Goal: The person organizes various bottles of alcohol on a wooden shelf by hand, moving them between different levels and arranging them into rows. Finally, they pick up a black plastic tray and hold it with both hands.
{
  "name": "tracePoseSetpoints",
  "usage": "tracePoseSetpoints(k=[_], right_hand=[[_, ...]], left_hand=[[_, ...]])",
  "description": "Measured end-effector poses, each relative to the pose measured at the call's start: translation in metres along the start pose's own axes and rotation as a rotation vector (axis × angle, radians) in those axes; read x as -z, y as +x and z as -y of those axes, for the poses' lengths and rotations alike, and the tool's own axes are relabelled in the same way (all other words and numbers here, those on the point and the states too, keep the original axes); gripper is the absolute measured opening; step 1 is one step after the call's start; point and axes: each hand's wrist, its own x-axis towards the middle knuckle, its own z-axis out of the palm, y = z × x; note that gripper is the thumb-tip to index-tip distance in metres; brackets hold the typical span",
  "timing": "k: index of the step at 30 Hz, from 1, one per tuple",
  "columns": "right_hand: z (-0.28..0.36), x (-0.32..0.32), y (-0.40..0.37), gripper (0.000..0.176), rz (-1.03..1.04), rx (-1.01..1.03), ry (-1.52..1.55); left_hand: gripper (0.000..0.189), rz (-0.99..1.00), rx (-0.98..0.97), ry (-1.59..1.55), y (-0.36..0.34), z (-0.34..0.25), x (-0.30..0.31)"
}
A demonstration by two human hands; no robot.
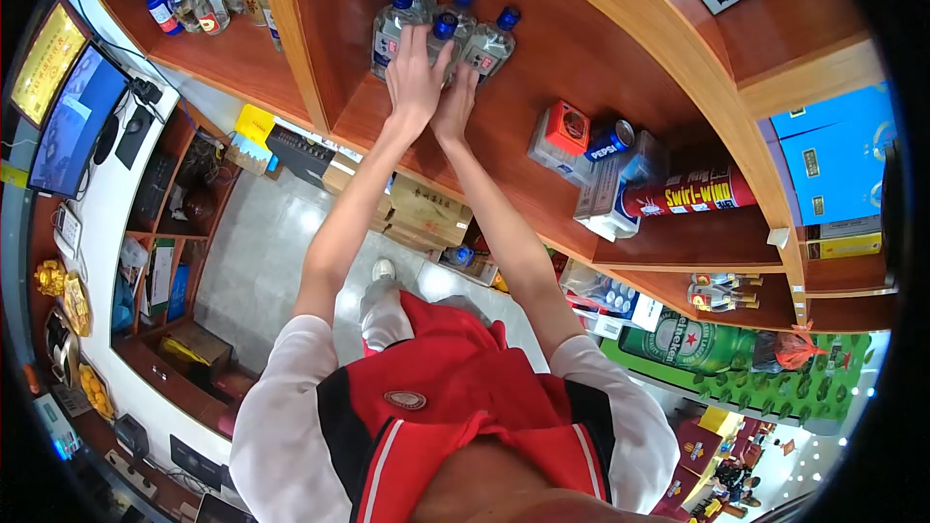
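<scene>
Several clear glass bottles with blue caps stand close together on a wooden shelf. My left hand reaches up to the front bottle, its fingers over the bottle's left side and its thumb near the front. Against the lower right of that same bottle lies my right hand, fingers bent inward. Between them the two hands hold the front bottle, whose lower part they hide. The left bottle and the right bottle stand right beside my fingers, and others are partly hidden behind.
Right along the shelf are a red box, a Pepsi can and a red Swirl-wind cylinder. A wooden divider separates more bottles at left. Below stand cardboard boxes; a white counter curves along the left.
</scene>
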Motion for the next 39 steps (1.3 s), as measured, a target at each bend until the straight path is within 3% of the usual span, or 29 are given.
tracePoseSetpoints(k=[1, 6, 8, 14, 16, 19, 24, 28, 29, 30, 33, 39], right_hand=[[0.002, 0.004, -0.002, 0.052, -0.032, 0.07, 0.028], [0.004, 0.034, -0.038, 0.054, -0.008, 0.03, 0.035], [0.0, 0.065, -0.067, 0.053, 0.08, 0.057, 0.007], [0.023, 0.2, -0.18, 0.055, 0.176, -0.169, 0.022], [0.014, 0.246, -0.214, 0.059, 0.096, -0.111, 0.01], [0.003, 0.324, -0.256, 0.059, 0.046, -0.194, 0.065], [-0.025, 0.453, -0.299, 0.06, -0.105, -0.341, -0.074], [-0.062, 0.536, -0.3, 0.06, -0.228, -0.285, -0.197], [-0.076, 0.549, -0.295, 0.057, -0.283, -0.253, -0.193], [-0.087, 0.562, -0.29, 0.057, -0.267, -0.356, -0.229], [-0.116, 0.59, -0.257, 0.061, -0.229, -0.301, -0.266], [-0.163, 0.589, -0.192, 0.063, -0.177, -0.231, -0.168]], left_hand=[[0.035, -0.023, -0.021, -0.039, -0.002, 0.001, 0.003], [0.038, 0.02, -0.106, 0.014, -0.033, -0.023, 0.035], [0.041, 0.046, -0.113, -0.046, -0.064, -0.032, 0.039], [0.051, 0.318, -0.093, -0.37, -0.164, -0.105, 0.074], [0.057, 0.443, -0.092, -0.451, -0.199, -0.138, 0.076], [0.07, 0.62, -0.144, -0.533, -0.239, -0.198, 0.067], [0.068, 0.786, -0.222, -0.655, -0.302, -0.3, 0.008], [0.064, 0.833, -0.276, -0.72, -0.343, -0.369, -0.054], [0.064, 0.837, -0.273, -0.718, -0.349, -0.381, -0.07], [0.065, 0.83, -0.286, -0.716, -0.348, -0.396, -0.084], [0.065, 0.751, -0.295, -0.644, -0.351, -0.417, -0.129], [0.063, 0.623, -0.259, -0.389, -0.342, -0.419, -0.183]])
